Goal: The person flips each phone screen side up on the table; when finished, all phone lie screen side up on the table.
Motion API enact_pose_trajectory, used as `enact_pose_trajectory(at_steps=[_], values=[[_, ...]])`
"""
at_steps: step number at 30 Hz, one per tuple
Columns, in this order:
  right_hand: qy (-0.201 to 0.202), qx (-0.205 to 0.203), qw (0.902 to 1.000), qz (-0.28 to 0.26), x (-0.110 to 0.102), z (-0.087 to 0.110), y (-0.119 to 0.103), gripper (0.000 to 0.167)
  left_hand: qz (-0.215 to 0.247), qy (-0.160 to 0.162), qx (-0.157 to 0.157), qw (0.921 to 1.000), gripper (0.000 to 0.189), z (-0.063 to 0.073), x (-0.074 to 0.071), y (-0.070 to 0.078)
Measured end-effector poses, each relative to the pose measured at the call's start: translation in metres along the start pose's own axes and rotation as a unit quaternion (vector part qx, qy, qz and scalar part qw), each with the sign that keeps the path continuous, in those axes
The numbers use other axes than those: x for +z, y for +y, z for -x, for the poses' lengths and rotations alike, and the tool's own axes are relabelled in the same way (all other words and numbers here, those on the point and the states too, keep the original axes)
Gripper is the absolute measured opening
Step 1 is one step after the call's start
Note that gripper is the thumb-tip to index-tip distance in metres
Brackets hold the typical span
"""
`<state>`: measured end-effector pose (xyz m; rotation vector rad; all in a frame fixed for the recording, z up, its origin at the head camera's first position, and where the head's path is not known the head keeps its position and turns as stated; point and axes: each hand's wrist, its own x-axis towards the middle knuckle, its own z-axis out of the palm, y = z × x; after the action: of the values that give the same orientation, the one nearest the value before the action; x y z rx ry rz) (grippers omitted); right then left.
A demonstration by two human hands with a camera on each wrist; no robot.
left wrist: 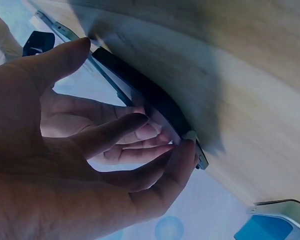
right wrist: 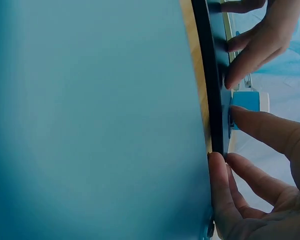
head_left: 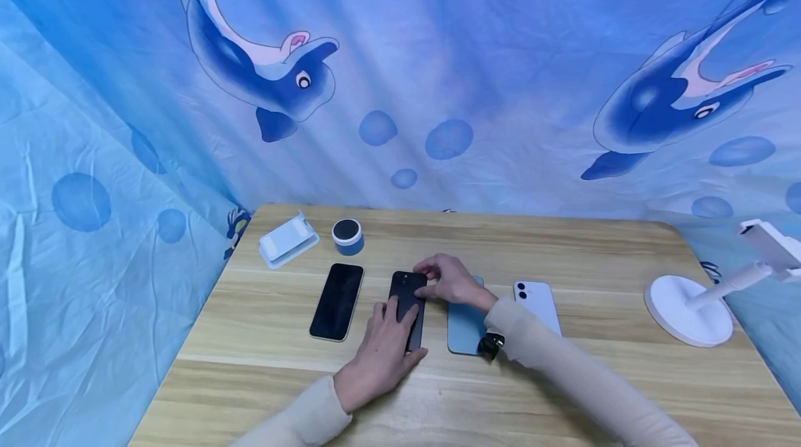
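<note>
A black phone [head_left: 405, 288] lies back up on the wooden table, its camera end away from me. My left hand [head_left: 380, 353] rests spread fingertips on its back and left side; the thumb is apart, near its lower end. At the far right corner my right hand [head_left: 455, 281] pinches the phone, thumb on the back beside the camera and fingers at the top edge, as the right wrist view shows. A light-blue phone [head_left: 465, 329] lies under the right wrist. Left of the black phone is another phone [head_left: 336, 302] with its dark screen up.
A white phone [head_left: 539, 302] lies right of the right forearm. At the back left stand a folded white stand [head_left: 288, 242] and a round blue-and-white container [head_left: 348, 238] with a dark top. A white round-based stand [head_left: 688, 311] is at the right edge. A dolphin-print curtain [head_left: 500, 85] hangs behind.
</note>
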<state>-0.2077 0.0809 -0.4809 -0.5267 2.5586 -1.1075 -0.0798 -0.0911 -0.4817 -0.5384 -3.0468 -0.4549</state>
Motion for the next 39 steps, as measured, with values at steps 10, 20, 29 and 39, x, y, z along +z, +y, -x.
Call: enact_pose_trajectory(at_steps=[10,20,29,39], values=[[0.013,0.0,0.9999,0.01,0.0044,-0.0007,0.0008,0.044,-0.052,0.01,0.004,0.9986,0.063,-0.0015,0.002,0.0035],[0.015,0.001,0.9999,0.008,0.0054,-0.0011,-0.0002,0.044,-0.088,0.005,0.01,0.9961,0.065,-0.0054,0.0022,0.0062],[0.022,0.02,0.9996,0.001,0.0051,-0.003,-0.0012,0.042,-0.067,0.006,0.001,0.9977,0.066,-0.0084,0.0015,0.0076],[0.033,0.035,0.998,-0.042,0.0057,-0.0049,-0.0009,0.032,-0.042,0.024,0.006,0.9988,0.064,-0.0064,-0.0024,0.0061]])
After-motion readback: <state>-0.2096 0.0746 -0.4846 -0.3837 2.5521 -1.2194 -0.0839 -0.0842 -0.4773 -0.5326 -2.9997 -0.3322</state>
